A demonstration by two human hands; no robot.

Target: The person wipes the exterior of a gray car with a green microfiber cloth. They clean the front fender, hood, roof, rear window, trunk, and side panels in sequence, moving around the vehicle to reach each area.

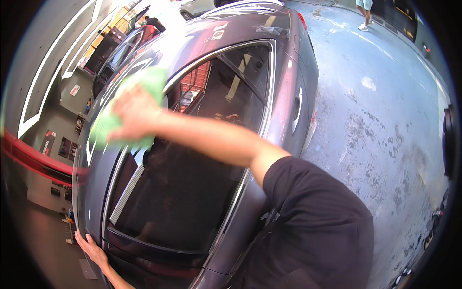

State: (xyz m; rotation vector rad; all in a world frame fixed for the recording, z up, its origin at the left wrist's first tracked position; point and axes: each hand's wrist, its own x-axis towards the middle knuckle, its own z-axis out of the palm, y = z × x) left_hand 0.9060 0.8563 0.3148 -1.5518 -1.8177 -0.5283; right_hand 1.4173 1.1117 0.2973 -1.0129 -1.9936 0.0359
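Beside me is a dark purple-grey car (285, 96) with glossy paint and dark side windows (192, 192) edged in bright trim. My right arm reaches across the windows to the roof. There my right hand (134, 113) presses on a light green cloth (153, 79), which spreads out past the fingers on both sides. Hand and cloth are both smeared by motion. At the lower left, my left hand (94, 250) rests against the car's roof edge, its fingers stretched out and nothing in them.
A door handle (296, 111) shows on the car's side. Worn blue-grey floor (365, 144) lies to the right, where a person's legs (365, 14) show. Another car (120, 53) and a person (154, 22) are at the far left. A red beam (38, 161) runs along the left.
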